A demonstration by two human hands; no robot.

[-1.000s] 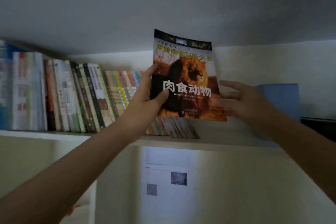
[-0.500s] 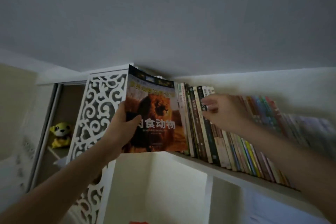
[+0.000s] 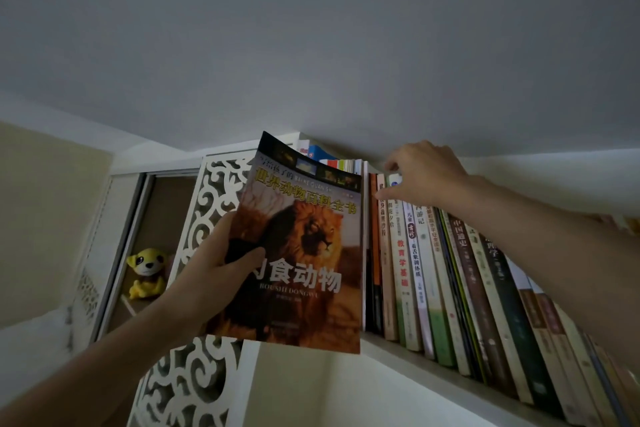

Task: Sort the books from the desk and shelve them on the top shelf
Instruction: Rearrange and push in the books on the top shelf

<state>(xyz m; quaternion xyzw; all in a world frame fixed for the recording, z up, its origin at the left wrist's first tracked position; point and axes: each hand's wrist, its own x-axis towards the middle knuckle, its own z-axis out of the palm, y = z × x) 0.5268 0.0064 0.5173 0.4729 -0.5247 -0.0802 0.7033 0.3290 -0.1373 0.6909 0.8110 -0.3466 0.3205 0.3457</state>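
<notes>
Head view: we look up at a white top shelf [image 3: 460, 388] just under the grey ceiling [image 3: 311, 28]. Our left hand [image 3: 221, 274] holds up a big thin book with a brown lion on its cover [image 3: 304, 253]. The thumb lies on the front of the cover and the other fingers are curled behind it, so the hand grips the book by its left edge. The lion book stands upright, tipped a little to the right. It is in front of the left end of the shelf, and its bottom edge hangs lower than the shelf board. We cannot tell if it touches the shelf.

Our right hand [image 3: 426, 173] reaches up to the tops of the long row of standing books [image 3: 450, 288] on the shelf. Its fingertips [image 3: 393, 166] curl down over the top of a white book spine [image 3: 394, 180] near the left end of the row. The row leans a bit and runs away to the right, under our right arm.

Beside the lion book on the left is a white side panel with cut-out curly shapes [image 3: 204, 218]. Further left, a small yellow plush toy [image 3: 145, 274] sits in a brown cupboard nook [image 3: 162, 211].
</notes>
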